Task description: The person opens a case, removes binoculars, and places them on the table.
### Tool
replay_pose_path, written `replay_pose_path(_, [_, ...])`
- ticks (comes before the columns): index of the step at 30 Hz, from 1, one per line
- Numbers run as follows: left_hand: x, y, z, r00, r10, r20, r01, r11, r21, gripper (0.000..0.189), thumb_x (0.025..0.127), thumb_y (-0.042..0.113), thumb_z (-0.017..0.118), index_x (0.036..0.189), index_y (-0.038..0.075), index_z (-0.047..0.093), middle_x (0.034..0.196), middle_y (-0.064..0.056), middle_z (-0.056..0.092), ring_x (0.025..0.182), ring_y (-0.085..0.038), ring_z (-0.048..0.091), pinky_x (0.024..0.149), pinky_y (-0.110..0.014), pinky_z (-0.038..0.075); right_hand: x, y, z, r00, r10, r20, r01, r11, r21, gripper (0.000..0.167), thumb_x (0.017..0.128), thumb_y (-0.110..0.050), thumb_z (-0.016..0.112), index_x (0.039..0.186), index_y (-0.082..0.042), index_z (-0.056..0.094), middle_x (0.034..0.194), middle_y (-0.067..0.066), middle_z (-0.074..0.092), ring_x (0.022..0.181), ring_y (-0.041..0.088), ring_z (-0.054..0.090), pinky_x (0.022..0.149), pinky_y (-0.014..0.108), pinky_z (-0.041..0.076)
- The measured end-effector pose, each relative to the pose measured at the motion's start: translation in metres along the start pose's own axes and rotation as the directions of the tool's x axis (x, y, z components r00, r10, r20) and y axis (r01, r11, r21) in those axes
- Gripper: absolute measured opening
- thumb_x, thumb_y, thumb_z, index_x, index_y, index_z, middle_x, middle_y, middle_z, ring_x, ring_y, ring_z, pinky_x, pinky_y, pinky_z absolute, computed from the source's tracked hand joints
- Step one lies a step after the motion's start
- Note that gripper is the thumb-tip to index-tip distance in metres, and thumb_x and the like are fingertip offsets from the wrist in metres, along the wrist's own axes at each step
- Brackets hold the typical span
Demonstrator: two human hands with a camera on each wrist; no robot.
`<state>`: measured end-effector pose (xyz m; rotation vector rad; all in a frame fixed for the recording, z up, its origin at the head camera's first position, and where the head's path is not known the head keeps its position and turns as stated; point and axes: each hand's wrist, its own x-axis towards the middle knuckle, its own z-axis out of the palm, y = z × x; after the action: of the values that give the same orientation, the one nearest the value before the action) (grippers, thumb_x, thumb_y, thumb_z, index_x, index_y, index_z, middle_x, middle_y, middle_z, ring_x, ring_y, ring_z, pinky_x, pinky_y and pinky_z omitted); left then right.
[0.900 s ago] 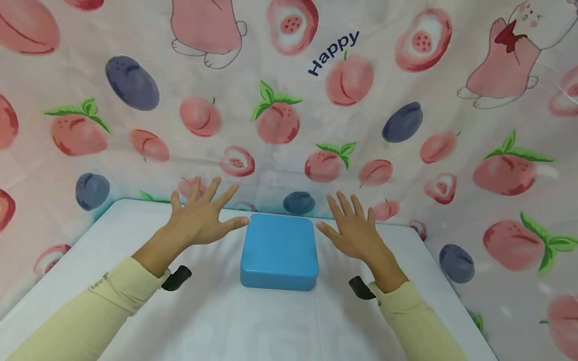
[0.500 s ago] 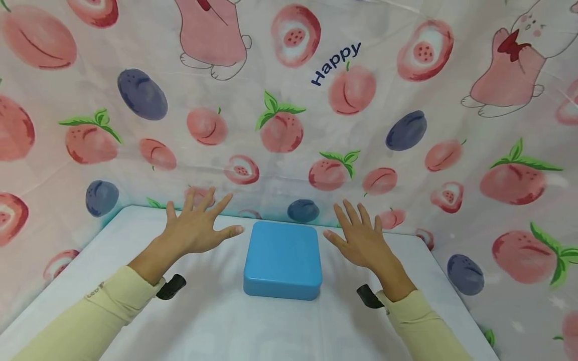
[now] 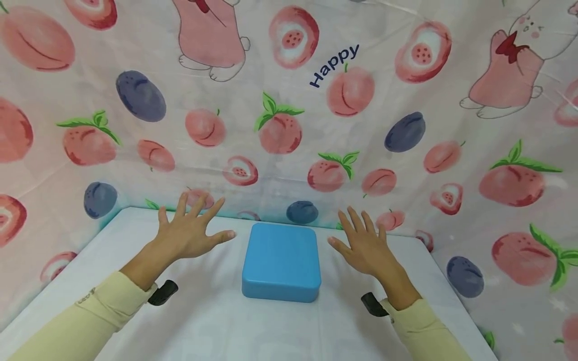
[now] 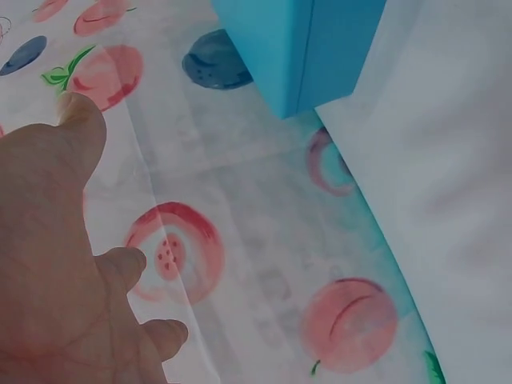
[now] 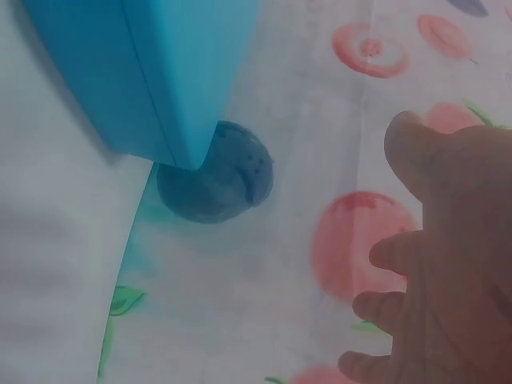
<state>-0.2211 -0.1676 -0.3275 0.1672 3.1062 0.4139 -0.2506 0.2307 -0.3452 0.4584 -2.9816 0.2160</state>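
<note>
Your left hand (image 3: 182,238) and right hand (image 3: 366,249) are both spread wide, held apart from the blue box (image 3: 282,260), which sits between them near the back edge of the white counter (image 3: 280,331).

The blue box (image 4: 312,48) (both wrist views) is cropped on top.

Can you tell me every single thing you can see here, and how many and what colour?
box: one, blue, on the table between the hands
table: one, white, under the box
printed cloth: looks like one, pale with pink and dark-blue fruit, behind and beside the table
wrist pieces: two, black, one by each cuff
sleeves: two, pale yellow, on both arms
left hand: one, left of the box
right hand: one, right of the box
</note>
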Motion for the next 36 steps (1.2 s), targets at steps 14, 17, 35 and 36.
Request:
replay_pose_path(14, [-0.009,-0.023,0.006,1.0,-0.015,-0.015,0.015,1.0,0.012,0.103,0.088,0.086,0.049,0.168,0.031,0.017,0.174,-0.025,0.008,0.156,-0.061,-0.004,0.111,-0.089,-0.005,-0.008,0.009,0.007,1.0,0.016,0.007,-0.016,1.0,0.016,0.081,0.104,-0.052,0.054,0.166,-0.01,0.024,0.174,0.023,0.017,0.157,0.055,0.013,0.117,0.085,0.008])
replay_pose_path(17, [-0.012,-0.029,0.007,1.0,-0.019,-0.016,0.02,1.0,0.021,0.103,0.087,0.087,0.048,0.168,0.03,0.019,0.174,-0.026,0.009,0.155,-0.062,-0.004,0.11,-0.089,-0.005,-0.01,0.011,0.01,1.0,0.021,0.006,-0.021,1.0,0.021,0.081,0.104,-0.052,0.054,0.166,-0.011,0.024,0.174,0.022,0.018,0.157,0.055,0.014,0.118,0.084,0.008])
replay_pose_path(35, [-0.013,-0.039,0.031,0.999,0.011,-0.03,-0.011,1.0,-0.012,0.103,0.087,0.084,0.053,0.166,0.022,0.029,0.171,-0.029,0.016,0.154,-0.063,0.0,0.112,-0.088,-0.002,-0.014,0.014,0.024,0.998,0.025,0.058,-0.03,0.996,0.081,0.081,0.104,-0.051,0.055,0.166,-0.007,0.025,0.173,0.023,0.019,0.157,0.055,0.017,0.115,0.086,0.01])
replay_pose_path(36, [-0.013,-0.039,0.033,0.999,0.012,-0.032,-0.012,1.0,-0.014,0.103,0.087,0.084,0.054,0.165,0.022,0.03,0.171,-0.029,0.017,0.154,-0.064,0.001,0.112,-0.088,-0.001,-0.014,0.014,0.025,0.998,0.024,0.059,-0.029,0.996,0.082,0.081,0.105,-0.051,0.054,0.166,-0.007,0.025,0.173,0.023,0.019,0.157,0.055,0.017,0.115,0.086,0.01])
